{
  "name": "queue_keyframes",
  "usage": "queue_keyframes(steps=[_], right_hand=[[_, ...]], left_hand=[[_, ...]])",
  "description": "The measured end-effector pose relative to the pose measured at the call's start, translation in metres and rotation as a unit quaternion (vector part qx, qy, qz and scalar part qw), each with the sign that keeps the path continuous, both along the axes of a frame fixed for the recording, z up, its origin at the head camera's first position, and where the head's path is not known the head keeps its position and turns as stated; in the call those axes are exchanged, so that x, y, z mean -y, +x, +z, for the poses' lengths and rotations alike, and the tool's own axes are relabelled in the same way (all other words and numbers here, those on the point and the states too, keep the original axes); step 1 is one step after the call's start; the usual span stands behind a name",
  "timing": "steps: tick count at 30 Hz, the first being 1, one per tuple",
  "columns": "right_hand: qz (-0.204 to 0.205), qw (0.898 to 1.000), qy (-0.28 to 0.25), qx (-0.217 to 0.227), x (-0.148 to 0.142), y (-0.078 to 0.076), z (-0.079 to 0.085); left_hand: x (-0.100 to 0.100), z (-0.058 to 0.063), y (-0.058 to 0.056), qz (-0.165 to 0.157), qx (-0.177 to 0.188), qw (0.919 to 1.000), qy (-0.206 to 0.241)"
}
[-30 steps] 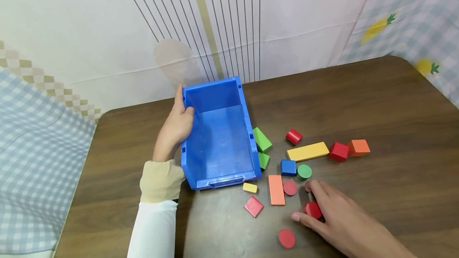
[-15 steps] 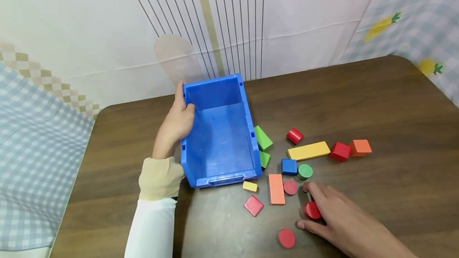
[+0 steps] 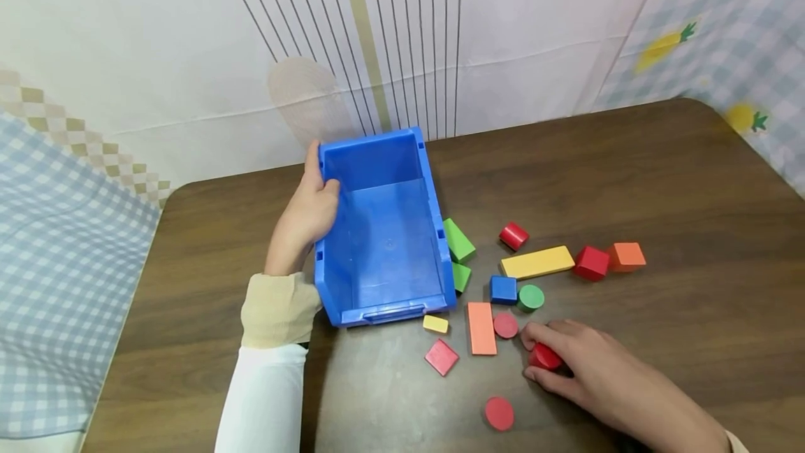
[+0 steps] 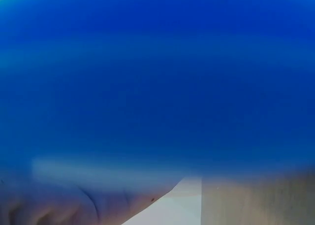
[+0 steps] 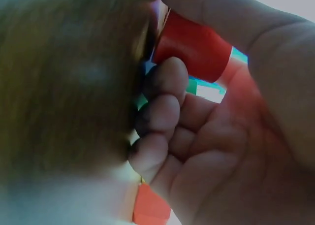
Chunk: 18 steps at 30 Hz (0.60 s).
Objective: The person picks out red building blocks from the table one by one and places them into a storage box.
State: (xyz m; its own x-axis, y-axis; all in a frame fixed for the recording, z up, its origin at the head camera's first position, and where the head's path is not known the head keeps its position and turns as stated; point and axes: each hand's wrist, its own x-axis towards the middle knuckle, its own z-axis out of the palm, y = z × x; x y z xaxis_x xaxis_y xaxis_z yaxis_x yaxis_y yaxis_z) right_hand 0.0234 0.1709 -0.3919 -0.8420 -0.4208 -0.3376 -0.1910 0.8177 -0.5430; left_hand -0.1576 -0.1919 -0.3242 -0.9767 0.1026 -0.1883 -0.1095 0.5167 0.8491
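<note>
My left hand point(image 3: 309, 210) grips the left wall of an open blue plastic bin point(image 3: 448, 268), with the thumb over the rim. Blue plastic fills most of the left wrist view. At the lower right of the head view, my right hand point(image 3: 588, 369) pinches a red cylinder block point(image 3: 544, 356) between thumb and index finger. The right wrist view has the same red cylinder point(image 5: 194, 45) upright against the table, the other fingers curled below it. Close by the right hand lie a red round block point(image 3: 506, 326), a green round block point(image 3: 531, 298) and another red round block point(image 3: 499, 413).
Around them on the brown table point(image 3: 660, 180) lie a yellow bar point(image 3: 537, 262), an orange bar point(image 3: 481, 328), a blue cube point(image 3: 503, 289) and several other blocks. Two green blocks point(image 3: 459, 240) sit against the bin's right wall. A white curtain point(image 3: 534, 26) hangs behind the table.
My right thumb and index finger have closed in on the red cylinder, which they stood apart from earlier. My left hand and the bin keep their place, apart from a slight shift of the view.
</note>
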Motion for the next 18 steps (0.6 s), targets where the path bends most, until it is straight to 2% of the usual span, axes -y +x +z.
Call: queue_keyframes(steps=[5,8,13,18], right_hand=[[-0.007,0.999,-0.045,0.03,-0.002,-0.006,0.002],[-0.022,0.997,-0.045,0.058,0.0,-0.01,0.005],[-0.041,0.996,-0.006,0.085,0.007,-0.013,0.011],[-0.006,0.997,0.064,0.049,0.011,-0.014,0.019]], left_hand=[[0.001,0.0,-0.001,-0.002,0.0,1.0,0.005],[0.002,0.001,-0.001,-0.002,0.001,1.0,0.007],[0.003,0.0,-0.001,-0.001,0.002,0.9999,0.011],[0.0,-0.002,-0.002,0.0,0.001,0.9999,0.015]])
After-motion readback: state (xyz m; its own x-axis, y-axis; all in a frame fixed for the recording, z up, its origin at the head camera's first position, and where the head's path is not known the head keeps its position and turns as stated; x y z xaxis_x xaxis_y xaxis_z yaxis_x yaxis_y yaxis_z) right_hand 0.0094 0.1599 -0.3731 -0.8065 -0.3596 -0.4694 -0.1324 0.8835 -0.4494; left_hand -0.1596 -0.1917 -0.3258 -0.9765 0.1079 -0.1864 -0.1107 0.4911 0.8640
